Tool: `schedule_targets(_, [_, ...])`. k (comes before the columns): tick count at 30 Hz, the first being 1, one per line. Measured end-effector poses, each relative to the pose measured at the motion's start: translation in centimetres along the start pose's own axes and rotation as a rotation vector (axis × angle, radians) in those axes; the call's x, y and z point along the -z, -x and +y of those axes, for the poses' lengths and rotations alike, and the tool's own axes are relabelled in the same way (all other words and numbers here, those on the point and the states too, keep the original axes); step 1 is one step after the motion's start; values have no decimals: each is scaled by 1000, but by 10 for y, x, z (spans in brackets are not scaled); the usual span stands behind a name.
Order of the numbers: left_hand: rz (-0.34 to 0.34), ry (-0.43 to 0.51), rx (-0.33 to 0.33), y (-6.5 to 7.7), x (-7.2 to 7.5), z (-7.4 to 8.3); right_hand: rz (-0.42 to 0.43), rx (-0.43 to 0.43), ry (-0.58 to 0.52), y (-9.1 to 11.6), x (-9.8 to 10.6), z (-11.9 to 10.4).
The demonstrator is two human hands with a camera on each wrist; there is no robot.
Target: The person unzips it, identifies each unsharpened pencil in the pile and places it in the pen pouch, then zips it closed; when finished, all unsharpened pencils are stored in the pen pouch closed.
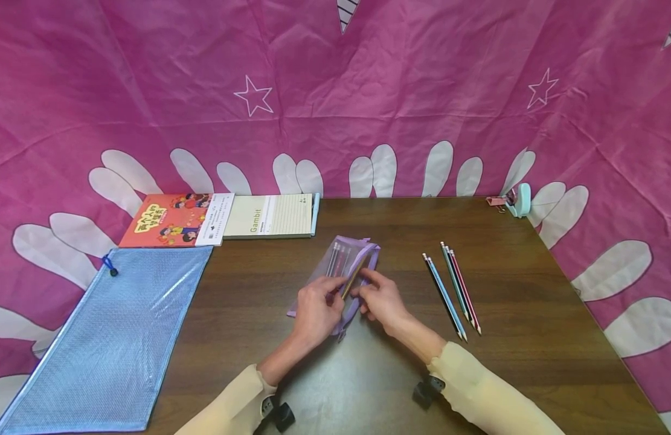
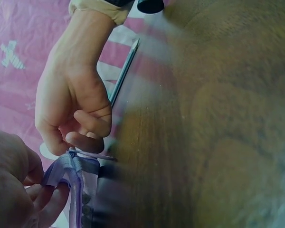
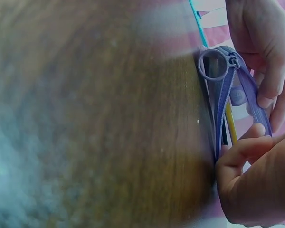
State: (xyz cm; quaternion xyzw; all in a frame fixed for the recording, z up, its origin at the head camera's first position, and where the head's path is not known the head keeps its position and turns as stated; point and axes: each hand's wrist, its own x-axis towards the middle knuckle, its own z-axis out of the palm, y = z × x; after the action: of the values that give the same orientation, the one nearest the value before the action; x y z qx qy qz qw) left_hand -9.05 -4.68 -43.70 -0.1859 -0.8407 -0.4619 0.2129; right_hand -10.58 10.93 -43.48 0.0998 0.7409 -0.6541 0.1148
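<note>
A purple mesh pencil pouch (image 1: 354, 251) stands open in the middle of the table, several pencils showing through its side. My left hand (image 1: 316, 311) pinches one edge of its zipped opening; in the left wrist view, the purple zipper band (image 2: 76, 190) passes by those fingers. The right hand (image 1: 386, 302) grips the other edge with bent fingers. Between the zipper edges, the right wrist view shows a yellow pencil (image 3: 231, 124) and a round zipper pull (image 3: 213, 65). Part of the pouch is hidden behind both hands.
Right of the pouch lie blue pencils (image 1: 446, 299) and dark red pencils (image 1: 465, 293). A blue mesh zip bag (image 1: 112, 338) covers the left side. Behind it are an orange book (image 1: 166, 220) and a lined notebook (image 1: 270, 216). Small clips (image 1: 511, 199) sit at the far right corner.
</note>
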Motion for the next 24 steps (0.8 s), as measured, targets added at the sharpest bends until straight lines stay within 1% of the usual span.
schedule_targets(5, [-12,12,12,0,0,0,-26,5,20,1,-1,-1])
schedule_targets(13, [-19,8,20,1,1,0,-60,13,85,2,1,-2])
schedule_targets(20, [-9,-6,-9,0,1,0,-121,8,123,0,3,-5])
schedule_targets(24, [-8,-19,-29,0,1,0,-153,-4,165,-2,5,-7])
